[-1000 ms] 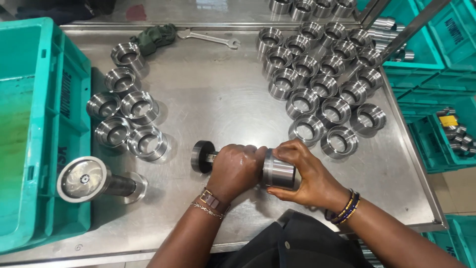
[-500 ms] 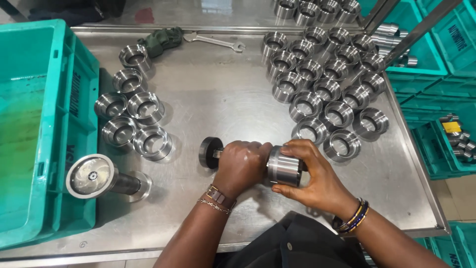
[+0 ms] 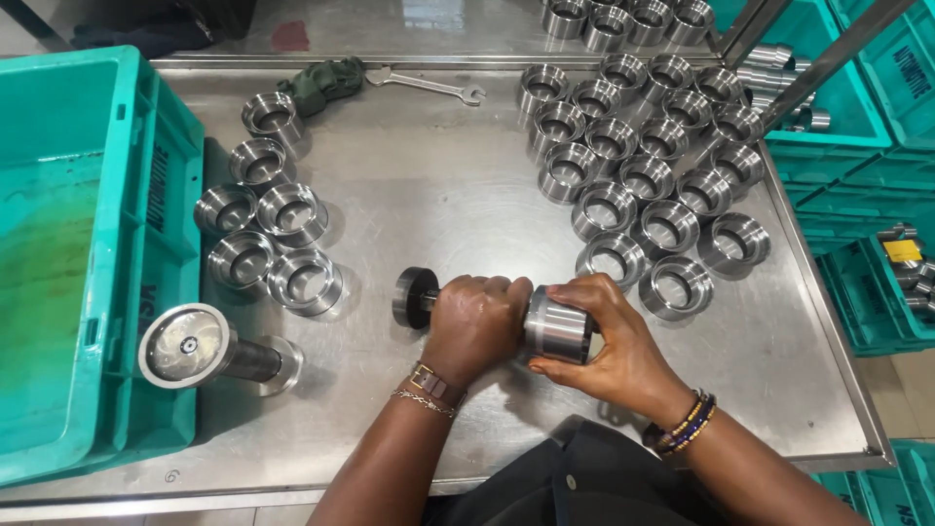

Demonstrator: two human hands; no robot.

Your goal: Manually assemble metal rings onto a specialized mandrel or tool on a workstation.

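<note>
**Ring held on gauge**

Left hand (image 3: 477,326) clenched around gauge (image 3: 414,297) shaft, black knob jutting out left. Right hand (image 3: 609,341) grasping ring (image 3: 558,326), just beside left knuckles, over surface (image 3: 438,195). Loose rings (image 3: 643,146) well apart, up right. Crate (image 3: 58,253) far left.

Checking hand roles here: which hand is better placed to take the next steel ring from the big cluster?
Right, probably. The right hand holding the steel ring lies beside the ring cluster; the left hand grips the black-ended gauge, farther away.
</note>
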